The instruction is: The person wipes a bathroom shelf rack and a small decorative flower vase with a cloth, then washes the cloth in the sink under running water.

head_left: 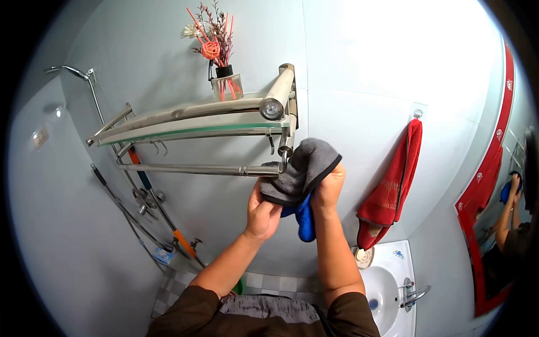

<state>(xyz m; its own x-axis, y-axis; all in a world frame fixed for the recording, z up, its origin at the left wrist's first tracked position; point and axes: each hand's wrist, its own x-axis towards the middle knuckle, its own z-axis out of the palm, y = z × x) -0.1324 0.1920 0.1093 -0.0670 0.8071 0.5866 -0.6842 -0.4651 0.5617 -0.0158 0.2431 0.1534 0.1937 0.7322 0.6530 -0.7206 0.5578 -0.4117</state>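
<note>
A grey cloth with black edging and a blue side hangs between my hands, against the right end of a metal wall rack. My left hand is closed on the cloth's lower left part, just under the rack's lower bar. On the other side, my right hand grips the cloth's right edge, its fingertips partly hidden behind the fabric. The blue part dangles below, between my wrists. Part of the cloth covers the end of the lower bar.
A glass diffuser with dried flowers stands on the rack. Right of it, a red towel hangs from a hook above a white sink. A red-framed mirror is far right. Shower fittings and poles are left.
</note>
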